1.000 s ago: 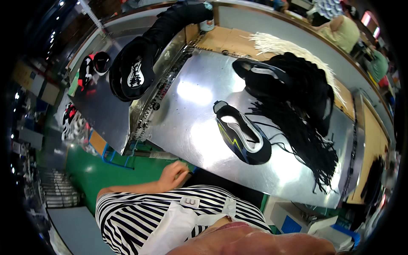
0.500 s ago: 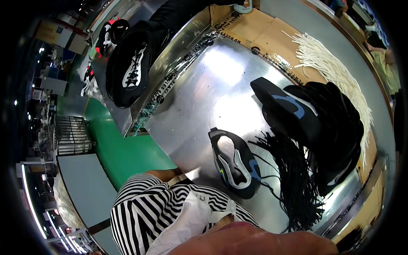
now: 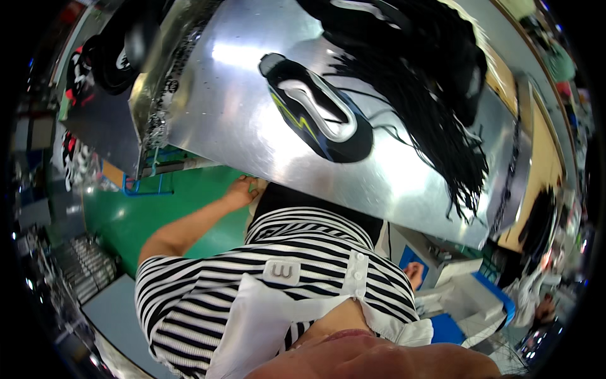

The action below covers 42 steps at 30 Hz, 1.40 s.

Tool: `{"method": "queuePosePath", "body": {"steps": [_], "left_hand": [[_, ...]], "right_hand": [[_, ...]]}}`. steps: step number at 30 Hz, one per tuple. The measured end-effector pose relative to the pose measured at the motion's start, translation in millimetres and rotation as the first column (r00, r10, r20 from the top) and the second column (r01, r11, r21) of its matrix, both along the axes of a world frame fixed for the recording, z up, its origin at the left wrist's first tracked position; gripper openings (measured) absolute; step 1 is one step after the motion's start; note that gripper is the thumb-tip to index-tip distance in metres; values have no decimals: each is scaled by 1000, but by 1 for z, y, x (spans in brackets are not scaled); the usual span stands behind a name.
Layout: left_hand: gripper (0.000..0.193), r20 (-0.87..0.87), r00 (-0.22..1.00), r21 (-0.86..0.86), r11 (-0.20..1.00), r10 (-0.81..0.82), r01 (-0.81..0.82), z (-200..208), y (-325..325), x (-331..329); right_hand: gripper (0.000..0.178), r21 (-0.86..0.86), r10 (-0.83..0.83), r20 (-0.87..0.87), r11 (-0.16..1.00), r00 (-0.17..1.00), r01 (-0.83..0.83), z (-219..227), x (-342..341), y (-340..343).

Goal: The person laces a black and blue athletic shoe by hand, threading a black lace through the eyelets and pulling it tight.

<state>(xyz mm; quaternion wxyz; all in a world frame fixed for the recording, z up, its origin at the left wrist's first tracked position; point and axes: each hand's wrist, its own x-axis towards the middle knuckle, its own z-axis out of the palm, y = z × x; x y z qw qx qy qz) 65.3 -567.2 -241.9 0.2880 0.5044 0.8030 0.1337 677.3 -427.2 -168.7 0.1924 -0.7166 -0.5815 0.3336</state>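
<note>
Closest to the camera, the person's striped shirt (image 3: 278, 271) with a white collar fills the lower middle of the view. From it the left arm runs up and to the left, ending in the left hand (image 3: 242, 191), which rests at the near edge of the metal counter (image 3: 208, 120), just under its rim above the green floor (image 3: 120, 215). Its fingers look loosely curled with nothing held; how wide the grip is cannot be told, since the hand is small and partly tucked under the edge. The right hand (image 3: 414, 273) shows only as a small patch low at the right, beside the shirt and near a white and blue box (image 3: 470, 297) under the counter; its grip cannot be told either.

On the counter, past the left hand and well apart from it, lies a black shoe upper (image 3: 319, 107) with a grey lining and a yellow-green zigzag on its side, opening facing up, nothing in it. Just beyond and to the right a bundle of black laces (image 3: 435, 120) spreads across the metal, its loose ends trailing toward the near edge. Farther back another black shoe (image 3: 372, 16) sits on the laces. At the far left, more dark shoes (image 3: 110, 54) lie on a lower surface.
</note>
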Motion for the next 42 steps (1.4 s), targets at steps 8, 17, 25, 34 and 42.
{"method": "queuePosePath", "body": {"steps": [8, 17, 25, 34, 42], "left_hand": [[19, -376, 879, 658, 583, -293, 476, 306, 190, 11], [61, 365, 930, -291, 945, -33, 147, 265, 249, -2], [40, 987, 14, -159, 987, 159, -1, 211, 279, 37], [27, 981, 194, 108, 910, -32, -399, 239, 240, 80], [23, 837, 547, 282, 848, 11, -448, 244, 229, 90]], "right_hand": [[4, 41, 154, -757, 981, 635, -189, 240, -138, 63], [11, -51, 87, -946, 911, 313, -408, 118, -394, 164], [12, -39, 45, -959, 957, 280, -287, 120, -403, 169], [10, 109, 247, -886, 933, 392, -342, 163, -382, 152], [13, 221, 468, -644, 871, 605, -439, 169, -378, 150]]}}
